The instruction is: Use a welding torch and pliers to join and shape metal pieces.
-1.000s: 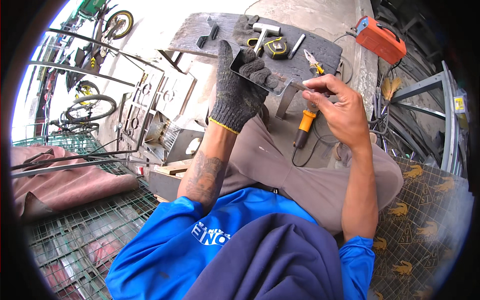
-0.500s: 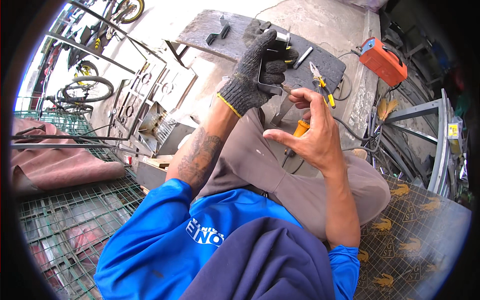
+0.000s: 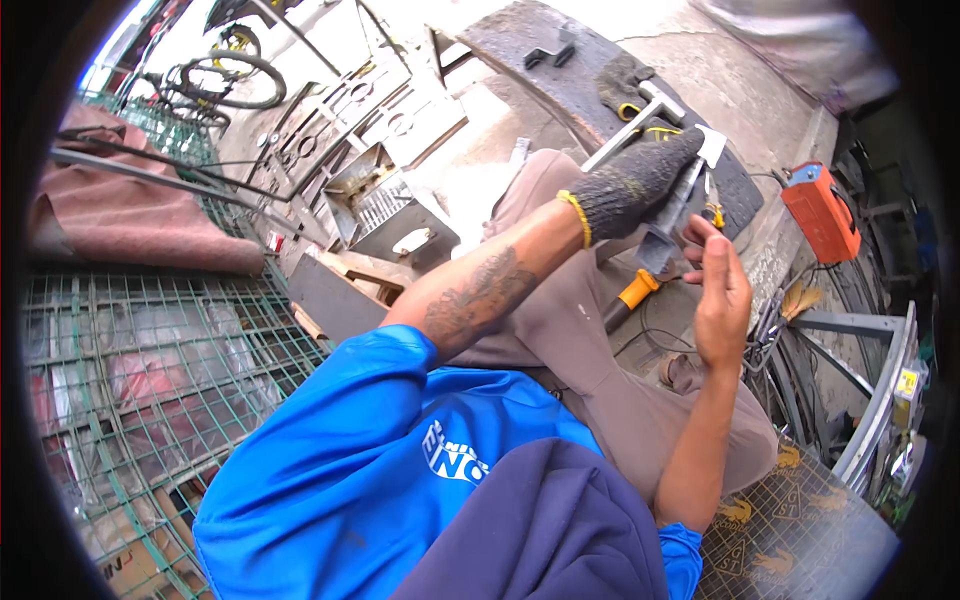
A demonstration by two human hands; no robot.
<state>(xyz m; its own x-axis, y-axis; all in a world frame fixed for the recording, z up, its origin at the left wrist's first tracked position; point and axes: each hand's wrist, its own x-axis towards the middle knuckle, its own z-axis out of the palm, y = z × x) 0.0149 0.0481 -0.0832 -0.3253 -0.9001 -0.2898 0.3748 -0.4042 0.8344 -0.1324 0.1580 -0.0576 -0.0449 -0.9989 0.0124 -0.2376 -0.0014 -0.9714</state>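
Note:
My left hand (image 3: 640, 185) wears a dark knit glove with a yellow cuff and is closed round a bent metal bracket (image 3: 711, 147). The bracket's pale bars and tabs stick out past the glove; the palm side of the grip is hidden. My right hand (image 3: 722, 295) is bare and just right of the bracket, thumb raised and fingers loosely bent, with nothing visible in it. Pliers (image 3: 714, 208) with yellow on the handles lie beyond its fingertips, partly covered. Below the bracket is a yellow-bodied power tool (image 3: 638, 290) with a cord.
A dark wooden bench (image 3: 510, 40) carries another bent bracket (image 3: 550, 52) and a loose glove (image 3: 622, 85). An orange machine (image 3: 825, 215) stands at the right, near steel bars (image 3: 850, 325). Metal frames (image 3: 345, 100) and a metal box (image 3: 395, 220) lie left; green wire mesh (image 3: 150, 350) is nearer.
The view has shifted, so the surroundings sit differently. My left hand has turned the bracket over and moved right with it. My right hand's fingers and thumb have drawn closer together.

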